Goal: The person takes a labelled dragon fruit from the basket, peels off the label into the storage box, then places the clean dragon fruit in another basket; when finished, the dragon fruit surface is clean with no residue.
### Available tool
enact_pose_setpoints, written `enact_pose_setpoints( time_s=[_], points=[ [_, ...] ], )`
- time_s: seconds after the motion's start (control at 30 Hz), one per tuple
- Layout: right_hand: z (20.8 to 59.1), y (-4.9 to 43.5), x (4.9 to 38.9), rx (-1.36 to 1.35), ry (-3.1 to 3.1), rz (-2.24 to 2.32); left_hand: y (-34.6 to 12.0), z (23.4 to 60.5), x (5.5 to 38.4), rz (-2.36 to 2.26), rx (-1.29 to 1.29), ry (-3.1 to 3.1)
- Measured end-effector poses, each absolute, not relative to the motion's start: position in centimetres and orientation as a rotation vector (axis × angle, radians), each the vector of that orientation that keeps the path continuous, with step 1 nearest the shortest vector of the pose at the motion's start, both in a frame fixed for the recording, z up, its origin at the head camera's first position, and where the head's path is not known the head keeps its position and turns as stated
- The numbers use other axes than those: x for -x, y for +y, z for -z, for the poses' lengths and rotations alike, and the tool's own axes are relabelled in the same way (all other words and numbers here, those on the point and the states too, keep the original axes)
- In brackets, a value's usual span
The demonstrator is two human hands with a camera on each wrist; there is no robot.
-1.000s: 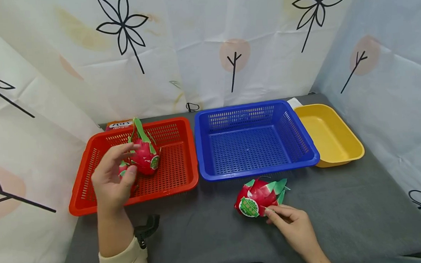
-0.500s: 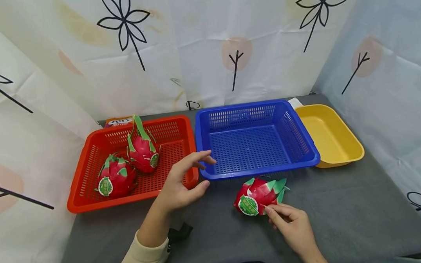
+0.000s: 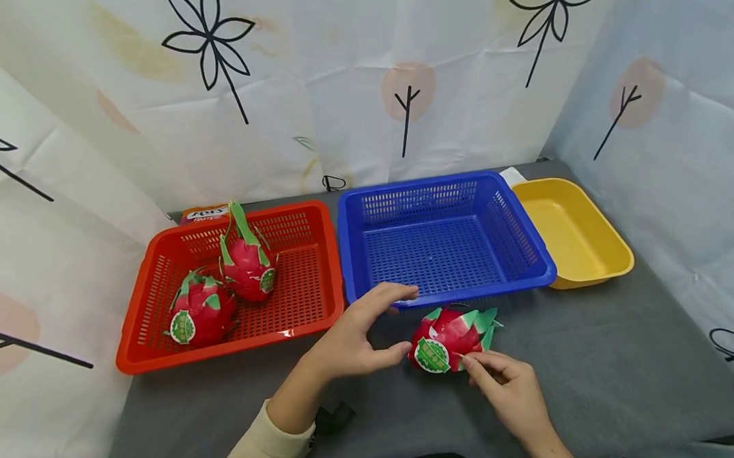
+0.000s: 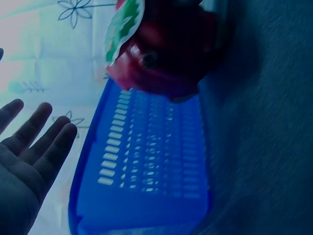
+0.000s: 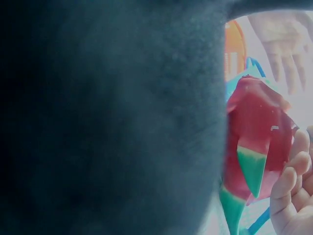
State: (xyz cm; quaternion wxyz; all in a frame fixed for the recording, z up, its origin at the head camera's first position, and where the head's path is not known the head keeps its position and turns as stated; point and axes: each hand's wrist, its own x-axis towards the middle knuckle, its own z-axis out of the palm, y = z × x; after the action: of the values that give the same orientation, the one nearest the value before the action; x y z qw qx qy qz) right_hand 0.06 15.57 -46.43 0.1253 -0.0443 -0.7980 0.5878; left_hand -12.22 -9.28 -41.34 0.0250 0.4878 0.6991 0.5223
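Observation:
A red dragon fruit (image 3: 454, 331) with green-tipped scales and a green-and-white sticker lies on the grey table before the blue basket. My right hand (image 3: 512, 390) pinches one of its scales between thumb and fingers at the lower right side. Just left of this fruit is my left hand (image 3: 356, 342), its fingers and thumb spread apart around nothing. The left wrist view has the dragon fruit (image 4: 164, 54) at the top, apart from the left hand's straight fingers (image 4: 54, 147). In the right wrist view, fingertips sit right at the fruit's (image 5: 261, 127) side.
Two more dragon fruits, one upright (image 3: 248, 265) and one lower left (image 3: 203, 311), sit in a red basket (image 3: 225, 355). A blue basket (image 3: 444, 299) stands in the middle. At right is a yellow tub (image 3: 621, 269). An orange packet (image 3: 203, 213) shows behind the red basket.
My left hand has moved right, from over the red basket's fruits to beside the fruit on the table. The right hand keeps its place at that fruit.

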Motion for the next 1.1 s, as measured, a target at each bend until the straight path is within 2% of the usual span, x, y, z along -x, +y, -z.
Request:
enact_pose_setpoints(
  time_s=[0.2, 0.6, 0.87, 1.1],
  points=[
    [46.1, 15.7, 0.0, 0.168, -2.359, -1.752, -7.5, 42.5, 11.7, -1.472, -1.551, 2.206],
    [45.3, 16.5, 0.2, 0.216, -2.356, -1.749, -5.4, 44.0, 10.1, -1.082, -1.345, 2.314],
    [44.9, 16.8, 0.2, 0.217, -2.381, -1.708, -4.3, 45.5, 10.1, -1.081, -1.213, 2.322],
    [44.4, 16.6, -0.5, 0.072, -2.423, -1.456, -4.4, 46.0, 10.4, -1.105, -1.215, 2.36]
  ],
)
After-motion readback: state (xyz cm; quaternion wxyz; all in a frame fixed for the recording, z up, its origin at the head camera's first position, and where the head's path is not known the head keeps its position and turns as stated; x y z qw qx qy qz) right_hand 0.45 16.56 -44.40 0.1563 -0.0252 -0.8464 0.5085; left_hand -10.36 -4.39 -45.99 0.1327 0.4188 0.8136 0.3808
